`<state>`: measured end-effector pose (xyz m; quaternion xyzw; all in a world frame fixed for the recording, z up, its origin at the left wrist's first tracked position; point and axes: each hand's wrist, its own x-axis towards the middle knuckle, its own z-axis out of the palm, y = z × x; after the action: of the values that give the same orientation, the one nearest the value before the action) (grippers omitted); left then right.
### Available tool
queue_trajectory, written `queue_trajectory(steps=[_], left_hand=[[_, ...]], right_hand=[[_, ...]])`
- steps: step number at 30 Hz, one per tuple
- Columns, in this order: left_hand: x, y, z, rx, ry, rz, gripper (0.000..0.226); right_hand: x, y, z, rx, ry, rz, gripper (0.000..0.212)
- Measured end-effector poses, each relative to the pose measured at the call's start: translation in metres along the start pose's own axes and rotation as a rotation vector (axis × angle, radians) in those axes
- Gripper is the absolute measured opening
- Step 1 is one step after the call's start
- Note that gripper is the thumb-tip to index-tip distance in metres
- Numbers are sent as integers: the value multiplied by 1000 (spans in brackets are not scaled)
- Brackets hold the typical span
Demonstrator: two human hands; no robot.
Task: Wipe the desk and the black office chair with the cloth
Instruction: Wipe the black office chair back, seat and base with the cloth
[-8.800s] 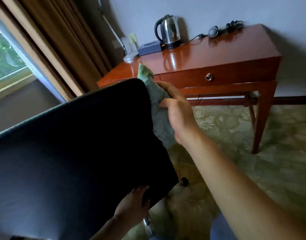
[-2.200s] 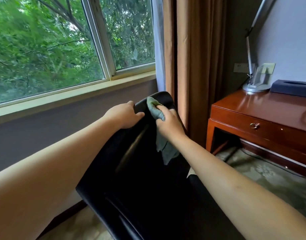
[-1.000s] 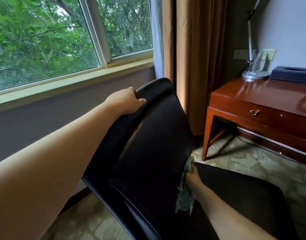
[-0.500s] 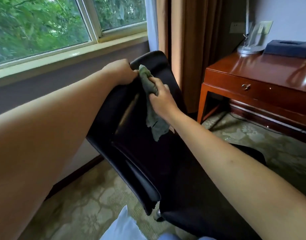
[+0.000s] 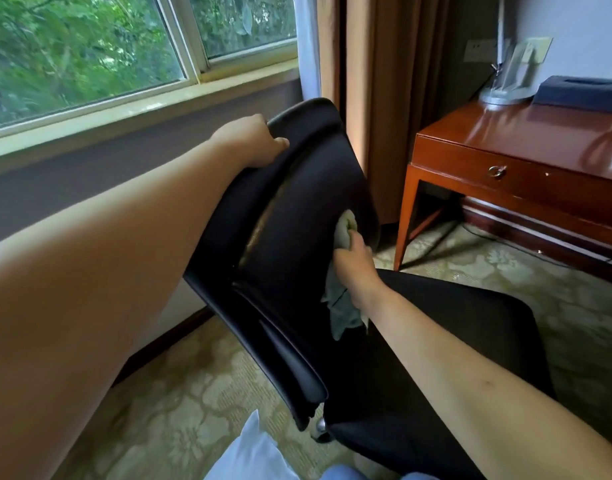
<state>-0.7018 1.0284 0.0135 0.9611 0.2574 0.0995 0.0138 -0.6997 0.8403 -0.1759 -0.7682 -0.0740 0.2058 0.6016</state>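
The black office chair [image 5: 297,216] stands in the middle of the view, its backrest tilted toward the window. My left hand [image 5: 249,142] grips the top left edge of the backrest. My right hand [image 5: 353,261] holds the grey-green cloth [image 5: 342,306] bunched against the front of the backrest, about halfway down; the cloth's loose end hangs below my wrist. The chair's seat [image 5: 470,327] stretches out under my right forearm. The red-brown wooden desk [image 5: 526,140] stands at the right.
On the desk sit a lamp base [image 5: 501,95] and a dark tissue box [image 5: 581,93]. A window [image 5: 90,53] and brown curtains [image 5: 384,81] lie behind the chair. Patterned carpet [image 5: 180,403] covers the floor. A desk leg [image 5: 406,220] stands close to the backrest.
My right hand has slid the cloth down the backrest from near its top edge to the middle. My left hand keeps its hold on the top edge.
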Motion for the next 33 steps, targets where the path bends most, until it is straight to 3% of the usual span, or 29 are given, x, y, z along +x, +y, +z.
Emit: queue_trajectory(steps=[4, 7, 9, 14, 17, 20, 24, 29, 33], left_hand=[[-1, 2, 1, 18, 15, -2, 59], [-2, 1, 2, 25, 16, -12, 62], [-2, -2, 2, 12, 6, -5, 62], [1, -3, 0, -17, -9, -3, 60], [0, -1, -1, -11, -5, -3, 59], [-4, -3, -2, -3, 29, 14, 55], [-17, -2, -7, -31, 54, 41, 49], [-59, -6, -14, 8, 8, 76, 64], [-106, -15, -18, 60, -8, 62, 75]], right_hand=[[-19, -73, 8, -56, -68, -312, 64], [-33, -69, 15, -107, -64, -499, 58], [-28, -37, 16, -91, -28, -467, 54], [-24, 56, -3, -58, -45, 19, 61], [-39, 69, -3, -15, -63, 159, 65], [-52, 41, 5, -18, -67, 109, 67], [-74, -8, 7, 29, -142, -122, 61], [-97, -19, 6, 14, -181, -418, 47], [-101, 21, 7, 2, -121, -379, 41]])
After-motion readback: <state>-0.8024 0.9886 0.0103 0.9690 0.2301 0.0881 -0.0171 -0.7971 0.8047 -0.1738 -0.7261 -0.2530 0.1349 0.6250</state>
